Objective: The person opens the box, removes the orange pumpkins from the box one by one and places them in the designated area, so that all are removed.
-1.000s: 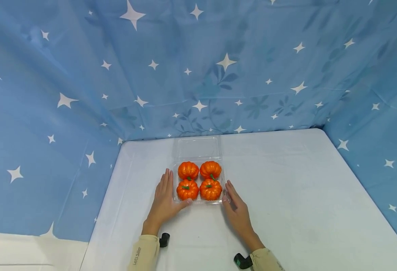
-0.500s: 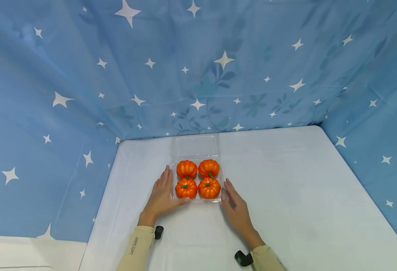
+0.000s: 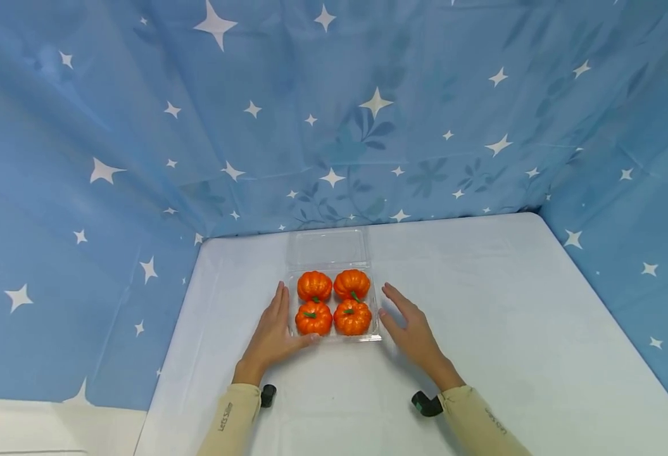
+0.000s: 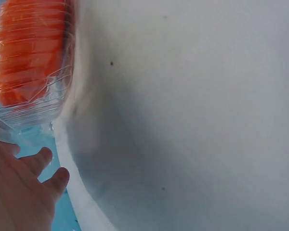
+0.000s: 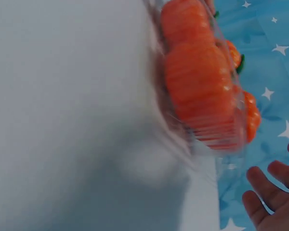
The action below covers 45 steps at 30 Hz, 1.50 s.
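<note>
A clear plastic clamshell box (image 3: 362, 339) lies on the table, its lid (image 3: 328, 248) folded back flat on the far side. Small orange pumpkins with green stems fill it in two rows, such as the near left pumpkin (image 3: 313, 320) and the near right pumpkin (image 3: 352, 318). My left hand (image 3: 270, 337) lies along the box's left side, fingers straight, thumb by the front left corner; whether it touches cannot be told. My right hand (image 3: 416, 332) is spread a little off the box's right side, holding nothing. In the right wrist view, the box looks blurred.
A white cloth covers the table (image 3: 510, 316). Blue curtains (image 3: 425, 126) with white stars hang behind it and along both sides. A small black device (image 3: 427, 404) sits at the right wrist, another black device (image 3: 268, 396) at the left.
My right hand has drawn off the box's right side, moving right and slightly away from me, its fingers spreading. The left hand stays beside the box. Box and pumpkins keep their place.
</note>
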Each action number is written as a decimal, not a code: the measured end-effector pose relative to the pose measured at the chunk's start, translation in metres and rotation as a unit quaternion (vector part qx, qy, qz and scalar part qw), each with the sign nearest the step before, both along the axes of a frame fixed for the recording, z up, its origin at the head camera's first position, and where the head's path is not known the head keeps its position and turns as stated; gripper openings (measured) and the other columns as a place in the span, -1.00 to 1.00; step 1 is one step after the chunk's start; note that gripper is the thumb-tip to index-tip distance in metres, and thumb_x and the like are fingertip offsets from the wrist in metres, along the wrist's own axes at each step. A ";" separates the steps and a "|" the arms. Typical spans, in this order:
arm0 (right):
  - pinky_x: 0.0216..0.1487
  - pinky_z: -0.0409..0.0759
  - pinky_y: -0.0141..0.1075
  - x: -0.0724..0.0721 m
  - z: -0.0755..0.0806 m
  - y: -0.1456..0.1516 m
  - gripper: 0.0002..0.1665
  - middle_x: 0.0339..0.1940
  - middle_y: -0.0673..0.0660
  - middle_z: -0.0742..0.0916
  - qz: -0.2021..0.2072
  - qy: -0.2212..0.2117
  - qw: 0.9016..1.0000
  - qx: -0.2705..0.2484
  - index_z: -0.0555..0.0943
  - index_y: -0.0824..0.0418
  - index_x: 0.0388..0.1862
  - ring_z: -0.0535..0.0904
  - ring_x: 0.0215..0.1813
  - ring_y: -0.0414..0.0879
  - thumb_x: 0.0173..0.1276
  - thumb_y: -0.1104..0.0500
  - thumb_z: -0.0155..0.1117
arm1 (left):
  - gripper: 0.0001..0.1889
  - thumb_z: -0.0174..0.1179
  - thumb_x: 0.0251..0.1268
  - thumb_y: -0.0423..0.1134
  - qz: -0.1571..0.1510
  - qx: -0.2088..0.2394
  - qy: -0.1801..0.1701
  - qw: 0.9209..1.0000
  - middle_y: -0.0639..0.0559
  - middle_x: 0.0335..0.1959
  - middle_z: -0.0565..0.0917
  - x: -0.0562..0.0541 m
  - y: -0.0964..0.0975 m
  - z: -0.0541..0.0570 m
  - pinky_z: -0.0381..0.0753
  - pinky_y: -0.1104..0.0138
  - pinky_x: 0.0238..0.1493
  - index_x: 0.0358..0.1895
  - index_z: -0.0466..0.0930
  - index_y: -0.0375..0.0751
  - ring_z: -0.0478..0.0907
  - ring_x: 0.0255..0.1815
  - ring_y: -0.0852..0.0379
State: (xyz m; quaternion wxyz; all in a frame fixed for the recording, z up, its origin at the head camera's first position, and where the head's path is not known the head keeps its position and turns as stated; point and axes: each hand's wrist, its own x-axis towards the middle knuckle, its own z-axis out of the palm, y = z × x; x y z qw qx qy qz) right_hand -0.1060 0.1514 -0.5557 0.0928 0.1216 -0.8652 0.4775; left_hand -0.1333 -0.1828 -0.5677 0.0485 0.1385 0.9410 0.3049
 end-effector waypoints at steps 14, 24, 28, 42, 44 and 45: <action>0.52 0.27 0.38 -0.065 0.056 0.009 -0.29 0.62 0.32 0.45 0.159 -0.034 0.979 0.125 0.43 0.30 0.62 0.33 0.59 0.36 0.59 0.08 0.30 | 0.44 0.43 0.13 0.49 0.002 0.030 -0.030 0.999 -0.10 0.80 -0.32 0.000 -0.001 -0.003 0.06 -0.21 0.63 0.76 -0.26 -0.32 -0.12 0.75 -0.26; 0.49 0.38 0.30 -0.100 0.068 -0.008 -0.30 0.56 0.31 0.45 0.220 -0.055 0.957 0.182 0.50 0.23 0.57 0.31 0.55 0.32 0.50 0.13 0.41 | 0.43 0.41 0.14 0.49 0.001 0.033 -0.027 0.999 -0.13 0.80 -0.31 -0.002 0.001 -0.005 0.11 -0.22 0.62 0.76 -0.25 -0.33 -0.09 0.74 -0.28; 0.48 0.44 0.24 -0.108 0.066 -0.017 -0.32 0.55 0.30 0.46 0.234 -0.075 0.949 0.196 0.53 0.22 0.55 0.33 0.53 0.30 0.49 0.14 0.40 | 0.43 0.42 0.14 0.49 0.006 0.038 -0.036 0.999 -0.09 0.80 -0.32 -0.001 0.000 -0.003 0.09 -0.22 0.62 0.76 -0.26 -0.31 -0.10 0.75 -0.28; 0.34 0.60 0.09 -0.121 0.054 -0.031 -0.50 0.35 0.31 0.62 0.262 -0.084 0.934 0.228 0.67 0.23 0.39 0.45 0.36 0.25 0.49 0.30 0.39 | 0.44 0.42 0.13 0.49 0.009 0.055 -0.041 0.998 -0.07 0.80 -0.33 0.000 0.000 -0.004 0.08 -0.25 0.61 0.77 -0.26 -0.29 -0.12 0.75 -0.28; 0.34 0.60 0.08 -0.121 0.054 -0.032 -0.50 0.33 0.30 0.63 0.262 -0.079 0.934 0.231 0.68 0.23 0.38 0.46 0.35 0.24 0.49 0.33 0.39 | 0.44 0.43 0.13 0.49 0.010 0.055 -0.041 0.998 -0.06 0.80 -0.34 0.000 0.000 -0.004 0.08 -0.25 0.61 0.77 -0.27 -0.27 -0.12 0.75 -0.28; 0.35 0.59 0.08 -0.122 0.054 -0.032 -0.51 0.33 0.29 0.64 0.261 -0.078 0.934 0.231 0.68 0.22 0.38 0.46 0.34 0.23 0.48 0.34 0.40 | 0.44 0.43 0.13 0.49 0.010 0.055 -0.041 0.998 -0.06 0.80 -0.34 0.000 0.000 -0.004 0.07 -0.25 0.61 0.77 -0.28 -0.27 -0.13 0.75 -0.28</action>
